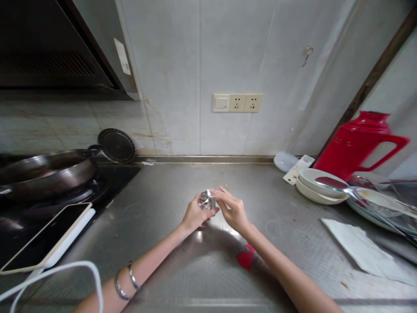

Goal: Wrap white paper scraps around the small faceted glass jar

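Note:
A small, clear, faceted glass object [207, 200] is in my left hand [194, 216], low over the steel counter. The thumb and fingers of that hand close around its near and left sides. My right hand [233, 210] reaches in from the right, fingers stretched out, with the foremost fingertips at the upper right rim of the glass. A bright white spot shows at those fingertips; I cannot tell whether it is a glint or a scrap. What lies inside the glass is too small to make out. Two silver bangles [126, 280] circle my left forearm.
Left: a pan [48, 174] on the black stove, a phone [45, 237] and a white cable [71, 266]. Right: a red thermos jug [355, 143], stacked bowls [321, 193], plates [361, 213] and a white paper sheet [361, 248]. A red patch [246, 257] shows near my right forearm.

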Action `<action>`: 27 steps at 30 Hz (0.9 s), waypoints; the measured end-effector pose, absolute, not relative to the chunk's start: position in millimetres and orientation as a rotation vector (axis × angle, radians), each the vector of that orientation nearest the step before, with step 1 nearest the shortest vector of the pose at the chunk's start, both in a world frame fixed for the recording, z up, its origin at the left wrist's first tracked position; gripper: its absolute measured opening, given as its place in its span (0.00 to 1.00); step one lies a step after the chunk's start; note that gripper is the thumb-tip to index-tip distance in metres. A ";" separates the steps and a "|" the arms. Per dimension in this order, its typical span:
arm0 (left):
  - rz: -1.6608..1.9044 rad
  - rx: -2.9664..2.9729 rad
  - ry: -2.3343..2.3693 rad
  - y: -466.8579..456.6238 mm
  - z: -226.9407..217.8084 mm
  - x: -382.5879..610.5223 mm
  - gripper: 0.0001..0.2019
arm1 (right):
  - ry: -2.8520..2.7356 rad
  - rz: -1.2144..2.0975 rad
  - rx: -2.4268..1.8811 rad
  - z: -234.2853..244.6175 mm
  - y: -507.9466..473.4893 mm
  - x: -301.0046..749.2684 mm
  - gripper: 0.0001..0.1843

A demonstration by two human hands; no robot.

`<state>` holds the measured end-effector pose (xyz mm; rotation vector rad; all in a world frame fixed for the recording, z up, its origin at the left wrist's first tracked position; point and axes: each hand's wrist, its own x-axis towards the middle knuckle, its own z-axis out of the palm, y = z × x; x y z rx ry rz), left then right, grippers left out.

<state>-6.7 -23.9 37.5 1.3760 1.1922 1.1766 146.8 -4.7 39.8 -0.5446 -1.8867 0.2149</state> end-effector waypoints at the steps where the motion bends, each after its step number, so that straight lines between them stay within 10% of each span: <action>1: 1.180 1.361 1.188 -24.2 38.6 -7.0 0.26 | -1.884 0.211 -0.537 38.9 -5.9 145.7 0.16; 18: 1.217 1.434 1.056 -20.7 33.0 -10.1 0.28 | -1.349 0.661 -0.973 50.0 -2.0 147.7 0.19; 27: 1.117 1.478 0.917 -23.6 34.8 -11.9 0.31 | -1.472 1.412 -0.814 55.8 -6.5 144.1 0.22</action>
